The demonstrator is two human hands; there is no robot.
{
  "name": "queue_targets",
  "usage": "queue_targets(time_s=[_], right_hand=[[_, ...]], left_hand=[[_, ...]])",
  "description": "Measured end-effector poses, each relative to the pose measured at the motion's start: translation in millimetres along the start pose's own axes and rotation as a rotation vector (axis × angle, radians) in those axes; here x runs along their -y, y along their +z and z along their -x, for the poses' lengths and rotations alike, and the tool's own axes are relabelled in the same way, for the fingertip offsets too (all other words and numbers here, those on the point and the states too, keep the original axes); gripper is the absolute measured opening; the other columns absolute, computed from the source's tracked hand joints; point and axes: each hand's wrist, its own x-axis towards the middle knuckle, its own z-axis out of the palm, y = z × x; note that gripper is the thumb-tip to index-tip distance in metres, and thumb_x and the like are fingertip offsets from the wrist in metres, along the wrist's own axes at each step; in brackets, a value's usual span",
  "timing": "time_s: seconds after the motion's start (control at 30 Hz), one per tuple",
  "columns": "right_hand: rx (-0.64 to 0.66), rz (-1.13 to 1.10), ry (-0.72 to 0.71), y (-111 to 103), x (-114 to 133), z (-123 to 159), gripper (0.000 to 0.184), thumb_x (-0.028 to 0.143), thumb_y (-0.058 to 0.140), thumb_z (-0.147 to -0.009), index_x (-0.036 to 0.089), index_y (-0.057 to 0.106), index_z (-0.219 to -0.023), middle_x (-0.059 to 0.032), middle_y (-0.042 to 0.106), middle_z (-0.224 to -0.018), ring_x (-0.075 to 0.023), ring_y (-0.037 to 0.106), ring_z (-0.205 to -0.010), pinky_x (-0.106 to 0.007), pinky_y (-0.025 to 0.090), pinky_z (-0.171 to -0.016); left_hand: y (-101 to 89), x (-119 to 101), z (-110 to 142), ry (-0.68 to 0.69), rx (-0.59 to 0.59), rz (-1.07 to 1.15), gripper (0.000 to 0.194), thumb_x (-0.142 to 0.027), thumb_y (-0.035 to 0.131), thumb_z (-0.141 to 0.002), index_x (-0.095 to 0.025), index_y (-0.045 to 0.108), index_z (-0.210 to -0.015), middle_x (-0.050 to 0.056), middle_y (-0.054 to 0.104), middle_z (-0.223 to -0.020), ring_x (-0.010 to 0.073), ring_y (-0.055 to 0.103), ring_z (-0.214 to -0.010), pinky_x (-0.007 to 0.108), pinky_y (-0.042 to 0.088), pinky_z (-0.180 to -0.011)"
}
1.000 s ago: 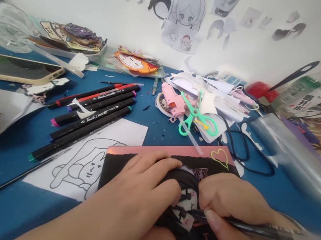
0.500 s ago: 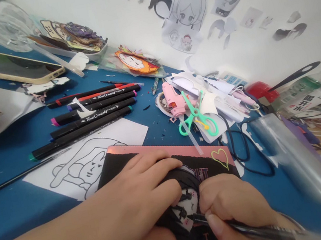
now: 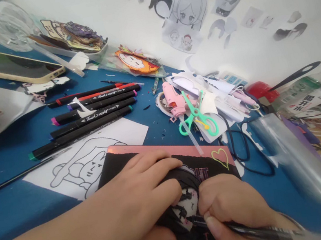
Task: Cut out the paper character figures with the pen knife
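Observation:
A small paper cutout of a cartoon face with black hair lies on a black and pink notebook. My left hand rests over its left side, fingers curled and thumb below, holding it against the cover. In my right hand, closed in a writing grip, is a black pen. The pen's tip touches or nearly touches the lower part of the face. My fingers hide part of the cutout.
Several black markers lie at the left above a line drawing. Green scissors and a pink glue gun sit behind the notebook. A phone is far left; a clear plastic roll stands right.
The pen's tip has shifted very slightly on the cutout's face. My left hand and the cutout stay where they were.

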Motion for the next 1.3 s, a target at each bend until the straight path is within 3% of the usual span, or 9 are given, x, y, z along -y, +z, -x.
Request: queue_targets(time_s=[0.2, 0.57, 0.93, 1.3], right_hand=[[-0.022, -0.004, -0.007, 1.5, 0.1, -1.0, 0.028, 0.002, 0.051, -0.079, 0.028, 0.041, -0.079, 0.005, 0.06, -0.06, -0.0141, 0.058, -0.046, -0.025, 0.052, -0.048], [-0.032, -0.006, -0.004, -0.3, 1.0, 1.6, 0.031, 0.001, 0.05, -0.078, 0.029, 0.037, -0.08, 0.0052, 0.054, -0.061, -0.0147, 0.05, -0.047, -0.027, 0.045, -0.048], [-0.028, 0.016, 0.013, -1.1, 0.9, -0.2, 0.031, 0.0, 0.05, -0.079, 0.029, 0.038, -0.08, 0.0043, 0.054, -0.062, -0.0152, 0.052, -0.049, -0.026, 0.049, -0.048], [-0.035, 0.004, 0.013, -0.1, 0.5, 0.5, 0.032, 0.0, 0.05, -0.08, 0.029, 0.037, -0.08, 0.005, 0.052, -0.063, -0.0144, 0.049, -0.05, -0.025, 0.047, -0.05]], left_hand=[[0.5, -3.6, -1.1, -0.043, -0.048, -0.001, 0.04, -0.022, 0.096, -0.071, -0.025, 0.067, -0.098, 0.01, 0.063, -0.152, 0.0348, 0.051, -0.145, 0.054, 0.042, -0.123], [-0.1, -2.7, -1.5, -0.029, -0.036, -0.011, 0.036, -0.025, 0.094, -0.074, -0.024, 0.067, -0.098, 0.01, 0.064, -0.151, 0.035, 0.052, -0.145, 0.054, 0.043, -0.122], [-0.4, 2.1, -2.4, -0.001, -0.031, 0.004, 0.032, -0.03, 0.091, -0.078, -0.025, 0.068, -0.1, 0.01, 0.064, -0.151, 0.0376, 0.054, -0.144, 0.056, 0.045, -0.121], [1.3, -4.3, -1.9, -0.046, -0.046, -0.012, 0.037, -0.024, 0.095, -0.072, -0.024, 0.066, -0.095, 0.01, 0.063, -0.152, 0.0352, 0.052, -0.145, 0.055, 0.043, -0.122]])
